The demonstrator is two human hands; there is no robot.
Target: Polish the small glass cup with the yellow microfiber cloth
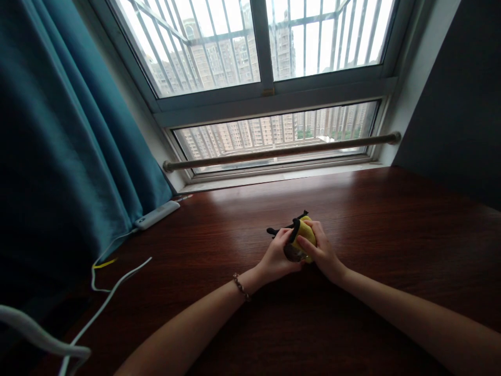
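teal curtain (117, 156) hangs at approx 10 o'clock, w/ white power strip (157, 215) at its foot on the dark red wood table (391, 224); thin white cable (121, 282) lies nearer, approx 8 o'clock, well apart from the work.

l hand (279, 256) next: sits at the 8 o'clock side of the yellow-and-black item (307, 233), touching it. item is btwn both hands, near mid-table; its black strip (284, 230) leans along an 8–2 line, one end poking out at 9, other up nr 12. long axis of the yellow body: can't tell, fingers cover too much. r hand (323, 250) is at 4 o'clock, also touching, so neither is nearer; r covers more of the yellow. smth dark & shiny shows low btwn the palms, too small to id.

pose, l to r: l forearm (195, 321) comes in from 7, bracelet (240, 287) at wrist; hand half curled, thumb up by the black edge, fingers mostly hidden. r forearm (410, 308) comes in from 4; hand curled w/ a small gap, thumb across the yellow face, fingers over the far side. both have hold of the item. resting on table or lifted: can't tell.
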